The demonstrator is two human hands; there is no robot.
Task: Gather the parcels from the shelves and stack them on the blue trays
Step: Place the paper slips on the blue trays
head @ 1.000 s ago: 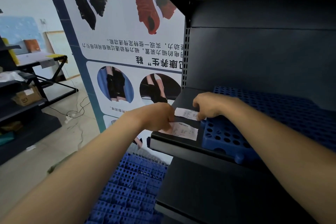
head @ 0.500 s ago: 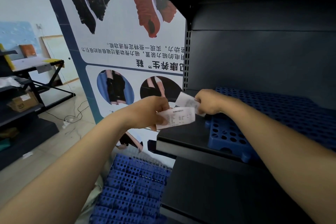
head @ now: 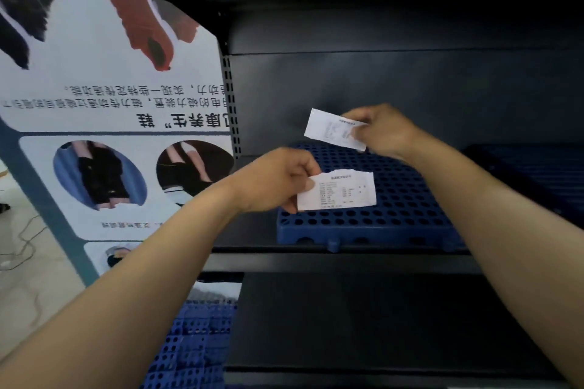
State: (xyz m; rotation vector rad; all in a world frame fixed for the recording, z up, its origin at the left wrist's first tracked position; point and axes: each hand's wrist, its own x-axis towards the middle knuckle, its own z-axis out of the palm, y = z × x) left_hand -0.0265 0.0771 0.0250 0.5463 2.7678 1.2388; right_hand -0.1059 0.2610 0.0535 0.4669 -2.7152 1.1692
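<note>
My left hand (head: pixel 271 180) pinches a white printed paper slip (head: pixel 339 191) by its left end, held over the front left part of a blue perforated tray (head: pixel 395 221) that lies on the dark shelf (head: pixel 316 256). My right hand (head: pixel 382 131) pinches a second, smaller white slip (head: pixel 331 129) higher up and further back, above the same tray. No parcel is in view on this shelf level.
A second blue tray (head: pixel 537 174) lies to the right in shadow. Below the shelf's left end more blue perforated trays (head: pixel 196 344) are stacked on the floor. A large upside-down poster (head: pixel 110 104) stands at left. Cables (head: pixel 19 249) lie on the floor.
Both hands lifted the two slips off the shelf's left edge and carried them right, over the blue tray. The slips have moved apart, the right one higher. The view has turned right toward the shelf.
</note>
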